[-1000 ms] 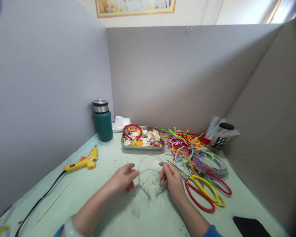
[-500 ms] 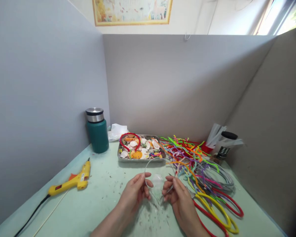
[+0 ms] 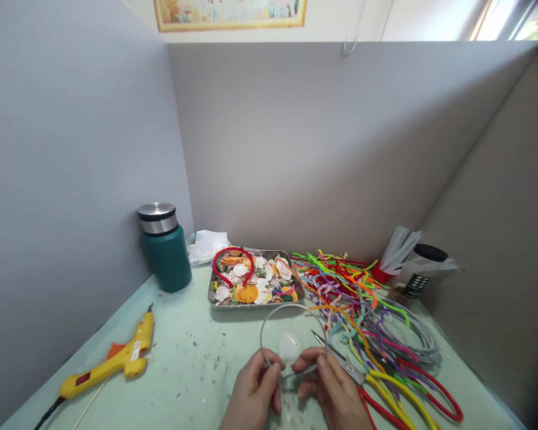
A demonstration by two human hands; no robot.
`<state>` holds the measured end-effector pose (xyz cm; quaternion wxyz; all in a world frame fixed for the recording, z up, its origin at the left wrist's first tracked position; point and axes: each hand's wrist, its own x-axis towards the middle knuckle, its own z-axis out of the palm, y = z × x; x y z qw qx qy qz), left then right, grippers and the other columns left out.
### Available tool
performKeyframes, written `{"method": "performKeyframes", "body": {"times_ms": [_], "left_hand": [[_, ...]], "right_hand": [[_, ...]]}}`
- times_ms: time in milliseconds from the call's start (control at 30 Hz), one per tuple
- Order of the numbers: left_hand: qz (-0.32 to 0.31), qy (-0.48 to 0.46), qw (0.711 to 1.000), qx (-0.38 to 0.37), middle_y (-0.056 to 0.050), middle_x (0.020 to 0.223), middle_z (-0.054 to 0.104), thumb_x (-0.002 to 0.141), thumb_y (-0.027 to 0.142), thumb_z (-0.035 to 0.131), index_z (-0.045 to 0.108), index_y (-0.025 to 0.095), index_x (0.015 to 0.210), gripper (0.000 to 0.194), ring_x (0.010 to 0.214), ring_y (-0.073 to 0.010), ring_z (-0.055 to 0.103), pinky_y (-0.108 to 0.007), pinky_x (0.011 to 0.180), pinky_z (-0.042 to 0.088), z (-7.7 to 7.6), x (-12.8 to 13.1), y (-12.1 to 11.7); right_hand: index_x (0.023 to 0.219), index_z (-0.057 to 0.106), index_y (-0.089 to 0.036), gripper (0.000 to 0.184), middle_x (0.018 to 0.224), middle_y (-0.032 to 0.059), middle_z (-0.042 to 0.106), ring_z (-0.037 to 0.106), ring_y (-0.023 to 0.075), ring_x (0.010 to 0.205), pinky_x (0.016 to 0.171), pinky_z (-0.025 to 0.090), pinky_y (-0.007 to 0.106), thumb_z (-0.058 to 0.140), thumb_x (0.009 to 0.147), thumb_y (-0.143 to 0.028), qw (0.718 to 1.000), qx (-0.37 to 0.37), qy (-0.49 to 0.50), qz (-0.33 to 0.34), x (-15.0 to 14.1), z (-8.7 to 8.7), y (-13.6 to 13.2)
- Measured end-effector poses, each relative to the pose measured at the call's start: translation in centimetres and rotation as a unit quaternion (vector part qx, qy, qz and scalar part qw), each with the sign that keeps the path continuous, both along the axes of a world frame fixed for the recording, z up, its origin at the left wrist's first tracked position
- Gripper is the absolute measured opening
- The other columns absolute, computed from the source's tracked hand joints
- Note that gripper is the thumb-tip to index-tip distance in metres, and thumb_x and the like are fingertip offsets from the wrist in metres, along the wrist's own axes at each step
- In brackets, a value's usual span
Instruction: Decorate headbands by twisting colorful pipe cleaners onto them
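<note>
- Thin grey hoop [image 3: 291, 306], centred over the pale green tabletop [image 3: 192, 346], nearer than the shell-filled tray [image 3: 255, 306].
- Left hand [image 3: 254, 382]: fingers curled inward, grip pinching the hoop's left side between thumb and fingers.
- Right hand [image 3: 334, 385]: facing it, fingers bent, grip pinching the right side; scissors [image 3: 350, 368] just beside.

No legible text; labels [image 3: 135, 350] on glue gun [image 3: 102, 371] and jar [image 3: 413, 272] too small
</note>
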<state>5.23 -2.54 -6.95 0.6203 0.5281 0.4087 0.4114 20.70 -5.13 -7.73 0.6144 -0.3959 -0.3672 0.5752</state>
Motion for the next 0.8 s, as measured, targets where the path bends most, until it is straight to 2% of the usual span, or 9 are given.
{"method": "performKeyframes", "body": {"times_ms": [100,267,400,567,800], "left_hand": [[-0.020,0.058,0.998,0.009,0.008,0.038,0.039,0.085,0.046,0.043,0.054,0.014,0.087,0.035,0.034,-0.0068,0.036,-0.018,0.039,0.026,0.0,0.1,-0.4],[-0.052,0.060,0.997,-0.014,0.002,0.057,0.055,0.080,0.042,0.048,0.051,0.015,0.078,0.027,0.030,-0.0041,0.035,-0.017,0.031,0.024,0.8,0.4,-0.7],[-0.048,0.058,0.997,-0.018,0.008,0.042,0.043,0.074,0.032,0.055,0.053,0.014,0.083,0.020,0.030,-0.0058,0.033,-0.017,0.031,0.026,0.9,0.6,-0.8],[-0.060,0.068,0.996,-0.025,0.005,0.042,0.047,0.073,0.029,0.054,0.061,0.011,0.080,0.022,0.031,-0.0073,0.038,-0.019,0.033,0.031,0.8,0.6,-0.9],[-0.015,0.071,0.997,0.006,0.004,0.045,0.051,0.070,0.028,0.054,0.061,0.011,0.079,0.020,0.030,-0.0073,0.041,-0.019,0.033,0.030,0.1,0.3,-0.5]], "right_hand": [[0.096,0.058,-0.017,0.028,0.087,0.0086,0.062,0.058,0.0145,0.063,0.062,0.047,0.031,0.047,0.087,-0.042,1.000,-0.002,-0.016,0.013,0.0,0.1,-0.2],[0.098,0.057,-0.017,0.029,0.081,0.0072,0.061,0.059,0.0165,0.063,0.060,0.047,0.032,0.043,0.089,-0.042,1.000,0.017,-0.007,0.021,-0.2,0.5,-0.3],[0.098,0.056,-0.018,0.027,0.080,0.0053,0.060,0.055,0.0144,0.063,0.057,0.045,0.028,0.044,0.089,-0.041,0.998,0.021,-0.058,-0.012,-0.1,0.5,-0.3],[0.096,0.057,-0.018,0.029,0.079,0.0045,0.060,0.053,0.0137,0.060,0.054,0.044,0.026,0.045,0.087,-0.043,0.990,0.042,-0.129,-0.024,-0.3,0.7,-0.3],[0.096,0.058,-0.018,0.030,0.082,0.0053,0.061,0.054,0.0144,0.065,0.054,0.043,0.024,0.046,0.087,-0.044,0.973,0.087,-0.201,-0.065,-0.7,1.7,-0.7]]}}
